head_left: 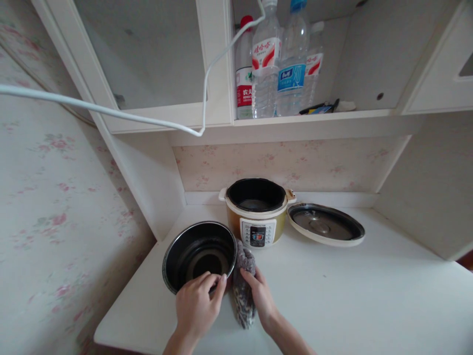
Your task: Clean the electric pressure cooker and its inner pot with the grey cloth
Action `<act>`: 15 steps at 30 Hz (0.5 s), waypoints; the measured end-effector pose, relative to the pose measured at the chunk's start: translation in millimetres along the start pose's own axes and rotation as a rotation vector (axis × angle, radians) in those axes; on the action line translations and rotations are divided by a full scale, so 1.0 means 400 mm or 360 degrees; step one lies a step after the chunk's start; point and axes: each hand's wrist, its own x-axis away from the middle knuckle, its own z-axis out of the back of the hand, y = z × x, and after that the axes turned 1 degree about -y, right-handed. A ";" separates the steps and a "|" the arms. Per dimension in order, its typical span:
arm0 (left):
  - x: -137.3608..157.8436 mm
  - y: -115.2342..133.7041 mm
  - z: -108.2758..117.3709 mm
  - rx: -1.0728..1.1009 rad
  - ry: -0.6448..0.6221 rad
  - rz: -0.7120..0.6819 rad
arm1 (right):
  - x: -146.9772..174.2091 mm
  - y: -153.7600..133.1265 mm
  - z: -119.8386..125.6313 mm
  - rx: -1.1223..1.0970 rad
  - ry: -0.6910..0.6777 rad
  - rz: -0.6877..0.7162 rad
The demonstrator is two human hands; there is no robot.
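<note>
My left hand (197,301) is closed, its thumb and fingers pinched together over the near right rim of a black inner pot (177,249). What the pinch holds, if anything, I cannot make out. To the right of the pot, a long plastic bag (244,298) with dark, mottled contents stands on end or leans against it. My right hand (263,298) grips this bag from its right side, thumb across the front. The inside of the pot shows a dark bottom with a paler ring.
Behind the bag stands a gold and white electric cooker (234,224) with its top off. Its lid (321,226) lies upside down to the right on the white counter (351,296). Several plastic bottles (266,88) fill the shelf above. A white cable (148,121) crosses the upper left.
</note>
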 end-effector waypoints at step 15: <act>-0.033 -0.332 0.101 -0.0164 -0.0046 -0.0373 | 0.002 0.009 0.005 0.0053 0.0012 -0.0016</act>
